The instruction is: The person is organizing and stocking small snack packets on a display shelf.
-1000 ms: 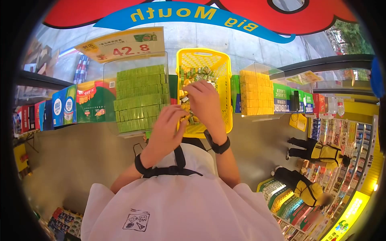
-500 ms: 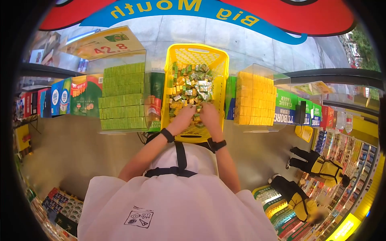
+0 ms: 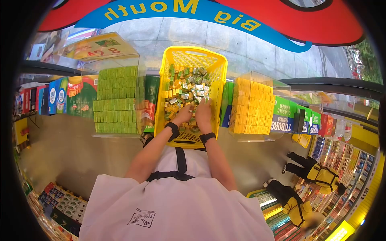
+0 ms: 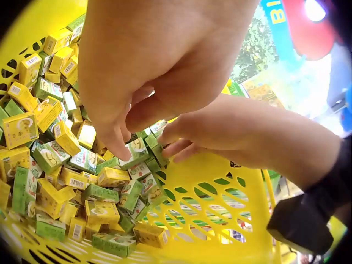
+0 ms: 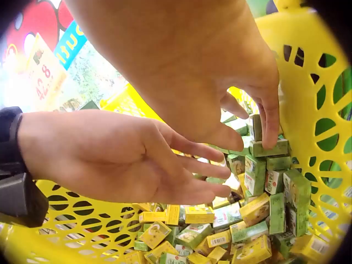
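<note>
A yellow basket point(image 3: 164, 76) holds many small green and yellow boxes point(image 3: 175, 94), loosely heaped. Both hands reach into its near part, side by side. In the right wrist view my left hand point(image 5: 126, 157) extends relaxed, spread fingers over the heap, palm partly visible. My right hand point(image 5: 192, 82) bends down, a fingertip touching a green box point(image 5: 269, 147), thumb held apart from that finger. The left wrist view has my left hand point(image 4: 159, 60) lowered with fingertips at the boxes point(image 4: 52, 157), and my right hand point(image 4: 247, 129) beside it near the heap's edge.
Left of the basket stands a stack of green boxes point(image 3: 114, 116) in a clear case; right of it, a yellow stack point(image 3: 253, 106), also cased. Beer cartons point(image 3: 283, 114) line both sides. Two people in yellow vests point(image 3: 321, 176) are at the lower right, near shelves.
Both hands have moved from above the basket down into its near part. The basket, seen more fully now, has shifted slightly left in view, and the price sign leans further away.
</note>
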Available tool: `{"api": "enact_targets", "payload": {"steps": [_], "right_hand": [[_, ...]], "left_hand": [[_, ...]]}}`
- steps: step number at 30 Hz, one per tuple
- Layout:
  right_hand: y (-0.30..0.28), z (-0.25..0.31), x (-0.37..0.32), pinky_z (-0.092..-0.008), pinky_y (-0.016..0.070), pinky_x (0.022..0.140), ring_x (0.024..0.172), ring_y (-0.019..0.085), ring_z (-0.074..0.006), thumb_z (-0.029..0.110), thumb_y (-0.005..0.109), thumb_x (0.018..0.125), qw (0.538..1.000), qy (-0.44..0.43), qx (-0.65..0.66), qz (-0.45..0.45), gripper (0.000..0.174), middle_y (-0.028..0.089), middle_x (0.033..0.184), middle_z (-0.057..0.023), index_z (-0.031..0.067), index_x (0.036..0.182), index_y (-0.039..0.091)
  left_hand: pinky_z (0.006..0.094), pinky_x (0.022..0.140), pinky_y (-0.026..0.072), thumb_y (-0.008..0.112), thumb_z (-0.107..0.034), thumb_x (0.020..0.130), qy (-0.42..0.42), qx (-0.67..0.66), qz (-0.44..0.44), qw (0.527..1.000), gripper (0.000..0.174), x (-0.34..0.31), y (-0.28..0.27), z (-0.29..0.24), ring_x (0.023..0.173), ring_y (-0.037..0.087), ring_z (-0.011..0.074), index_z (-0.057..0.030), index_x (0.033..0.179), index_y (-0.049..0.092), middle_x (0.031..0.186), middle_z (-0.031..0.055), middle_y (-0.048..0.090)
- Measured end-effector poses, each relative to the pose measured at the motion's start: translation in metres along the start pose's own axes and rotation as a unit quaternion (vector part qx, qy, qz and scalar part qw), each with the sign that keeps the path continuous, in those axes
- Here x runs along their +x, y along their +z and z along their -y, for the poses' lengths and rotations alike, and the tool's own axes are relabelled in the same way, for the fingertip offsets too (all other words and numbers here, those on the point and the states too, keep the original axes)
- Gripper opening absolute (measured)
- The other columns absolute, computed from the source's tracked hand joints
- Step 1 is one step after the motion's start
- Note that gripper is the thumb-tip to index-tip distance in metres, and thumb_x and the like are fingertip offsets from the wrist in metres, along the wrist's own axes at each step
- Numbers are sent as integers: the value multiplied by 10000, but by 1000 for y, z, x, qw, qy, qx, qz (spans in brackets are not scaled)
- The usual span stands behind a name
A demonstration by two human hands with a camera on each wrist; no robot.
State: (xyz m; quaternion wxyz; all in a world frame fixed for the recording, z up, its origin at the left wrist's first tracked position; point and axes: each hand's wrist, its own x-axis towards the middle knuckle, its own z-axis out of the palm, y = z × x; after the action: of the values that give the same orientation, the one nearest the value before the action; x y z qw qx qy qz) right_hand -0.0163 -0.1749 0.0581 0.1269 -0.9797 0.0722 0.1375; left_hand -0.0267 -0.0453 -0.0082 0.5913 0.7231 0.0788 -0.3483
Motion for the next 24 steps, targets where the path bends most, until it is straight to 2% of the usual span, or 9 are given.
{"api": "enact_targets", "payload": {"steps": [5, 7, 9, 12, 13, 15, 19, 21, 24], "right_hand": [[21, -19, 4, -453, 635, 842, 1137, 654, -455, -30, 712, 955, 999, -40, -12, 34, 596, 415, 1542, -328, -95, 1490, 458], [28, -24, 7, -455, 631, 833, 1080, 673, -448, -16, 678, 985, 997, -68, -25, 29, 569, 441, 1523, -317, -101, 1498, 445], [29, -22, 15, -451, 625, 826, 972, 701, -416, 41, 646, 1028, 981, 65, 179, 47, 406, 495, 1475, -285, -101, 1389, 527], [16, -13, 16, -479, 608, 828, 975, 703, -425, 57, 573, 1043, 956, 146, 250, 53, 265, 542, 1478, -261, -92, 1254, 633], [5, -11, 13, -479, 608, 828, 975, 703, -425, 57, 573, 1043, 956, 143, 249, 55, 265, 542, 1478, -261, -92, 1254, 633], [-14, -10, 5, -492, 614, 768, 940, 708, -396, 58, 594, 1062, 999, -47, 15, 13, 194, 568, 1380, -260, -77, 1190, 647], [-39, 2, -6, -499, 611, 742, 935, 706, -401, 42, 595, 1050, 996, -80, 25, -28, 207, 591, 1317, -232, -38, 1228, 665], [-54, 8, -11, -492, 615, 749, 919, 704, -402, 34, 617, 1032, 982, -66, 178, -25, 229, 592, 1307, -220, 11, 1254, 672], [-59, 10, -14, -509, 610, 760, 924, 697, -406, 43, 630, 1030, 980, -68, 185, -34, 287, 616, 1274, -227, 50, 1316, 659]], "left_hand": [[469, 1021, 601, 588, 56, 1013, 12, -73, 42, 996, 664, 5, 6, -11, 1419, 587, 376, -59, 1641, 405, 1645, 207, 480], [447, 1016, 580, 518, 164, 969, 39, -99, 69, 992, 772, 10, 11, -5, 1481, 525, 361, -98, 1682, 382, 1680, 185, 438], [450, 1024, 579, 510, 161, 980, 58, -90, 74, 991, 761, 13, 14, -5, 1491, 515, 360, -106, 1681, 386, 1678, 183, 440], [476, 1083, 564, 502, 141, 1008, 54, -95, 80, 991, 708, 0, 8, -28, 1493, 506, 374, -95, 1667, 395, 1682, 184, 430], [498, 1134, 550, 501, 124, 1025, 31, -111, 81, 990, 667, -4, 7, -33, 1486, 506, 390, -76, 1653, 401, 1687, 188, 417], [493, 1124, 556, 459, 152, 1012, 33, -117, 58, 991, 662, -9, 1, -38, 1460, 531, 383, -65, 1636, 421, 1662, 190, 443], [479, 1081, 583, 399, 142, 1039, 57, -196, 28, 978, 606, -17, -3, -50, 1363, 629, 346, -62, 1608, 445, 1581, 206, 522], [480, 1080, 585, 393, 114, 1064, 74, -217, 27, 973, 562, -23, -7, -55, 1333, 645, 339, -56, 1597, 448, 1553, 210, 537], [473, 1067, 598, 406, 47, 1111, 79, -222, 25, 971, 485, -32, -12, -62, 1283, 667, 321, -48, 1585, 452, 1504, 215, 561]]}}
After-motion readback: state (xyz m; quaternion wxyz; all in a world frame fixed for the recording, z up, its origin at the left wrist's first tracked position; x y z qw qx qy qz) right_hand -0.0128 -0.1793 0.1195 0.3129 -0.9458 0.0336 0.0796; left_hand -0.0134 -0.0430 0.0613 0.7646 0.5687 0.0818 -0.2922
